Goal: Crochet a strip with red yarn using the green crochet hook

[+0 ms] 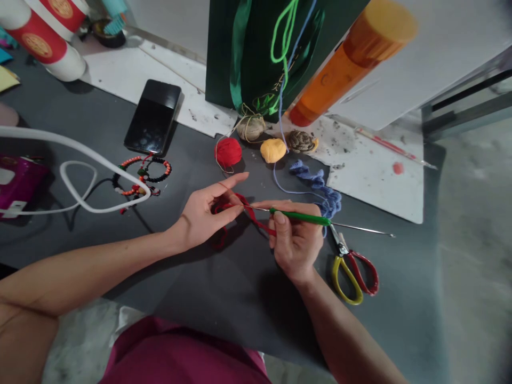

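My right hand grips a crochet hook by its green handle, its thin metal shaft pointing left and a second metal end sticking out to the right. My left hand pinches dark red yarn between thumb and fingers, with the hook's tip at the pinch. A strand of that yarn runs to the right hand, and loops hang below the left palm. Beyond the hands lie a red yarn ball and a yellow yarn ball. A curled blue crocheted piece rests behind my right hand.
Scissors with yellow and red handles lie right of my right hand. A black phone, beaded bracelets and a white cable are at left. A green paper bag and an orange tube stand at the back.
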A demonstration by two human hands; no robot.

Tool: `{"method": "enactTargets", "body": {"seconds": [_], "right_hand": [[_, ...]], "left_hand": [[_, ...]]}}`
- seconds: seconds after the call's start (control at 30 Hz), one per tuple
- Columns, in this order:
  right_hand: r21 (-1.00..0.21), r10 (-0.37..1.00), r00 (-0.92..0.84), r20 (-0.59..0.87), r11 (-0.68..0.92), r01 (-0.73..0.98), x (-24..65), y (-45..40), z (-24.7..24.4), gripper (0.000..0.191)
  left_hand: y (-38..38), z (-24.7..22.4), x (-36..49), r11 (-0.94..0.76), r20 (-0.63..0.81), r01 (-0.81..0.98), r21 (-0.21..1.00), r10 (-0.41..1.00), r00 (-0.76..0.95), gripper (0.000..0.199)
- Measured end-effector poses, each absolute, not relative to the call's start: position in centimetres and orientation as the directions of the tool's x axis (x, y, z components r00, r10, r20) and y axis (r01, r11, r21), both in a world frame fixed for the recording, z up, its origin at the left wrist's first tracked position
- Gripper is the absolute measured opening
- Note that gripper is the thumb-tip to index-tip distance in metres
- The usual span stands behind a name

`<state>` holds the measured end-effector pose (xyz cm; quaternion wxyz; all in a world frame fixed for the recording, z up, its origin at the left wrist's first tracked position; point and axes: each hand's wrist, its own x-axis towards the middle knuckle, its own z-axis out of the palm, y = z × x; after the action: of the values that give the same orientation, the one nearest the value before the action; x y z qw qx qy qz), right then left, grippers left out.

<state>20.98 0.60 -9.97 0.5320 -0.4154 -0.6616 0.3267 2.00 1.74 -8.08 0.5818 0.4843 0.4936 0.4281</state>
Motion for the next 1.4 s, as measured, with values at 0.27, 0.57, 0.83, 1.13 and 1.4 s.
{"method": "enactTargets", "body": {"seconds": [0.27, 0.57, 0.83, 1.13, 1.4], "right_hand": [[-0.743, 0.787, -0.198, 0.584, 0.617, 0.258, 20.4, 0.9, -9.7, 0.019], [-0.671, 0.747, -0.233, 0.623, 0.663, 0.332, 20.8, 0.2, -9.7, 0.037], [-0.910, 0.906, -0.090, 0.414, 0.412, -0.035, 20.1, -0.5, -9.5, 0.031], [-0.765, 0.815, -0.144, 0.562, 0.578, 0.283, 20.5, -0.2, -9.9, 0.033], [-0.918, 0.918, -0.044, 0.394, 0.395, 0.018, 19.7, -0.5, -9.8, 0.021]], "left_hand": [[1.4, -8.9, 1.7, -0.200, 0.178, 0.158, 0.967, 0.974, 0.141, 0.052], [1.2, -8.0, 2.3, 0.349, -0.265, -0.372, 0.860, 0.929, 0.259, 0.084], [1.9, -8.1, 2.2, 0.693, -0.459, -0.516, 0.503, 0.720, 0.519, 0.114], [1.2, -7.8, 2.7, 0.411, -0.294, -0.503, 0.761, 0.908, 0.298, 0.115], [1.3, -8.1, 2.5, 0.634, -0.430, -0.558, 0.535, 0.773, 0.466, 0.113]]}}
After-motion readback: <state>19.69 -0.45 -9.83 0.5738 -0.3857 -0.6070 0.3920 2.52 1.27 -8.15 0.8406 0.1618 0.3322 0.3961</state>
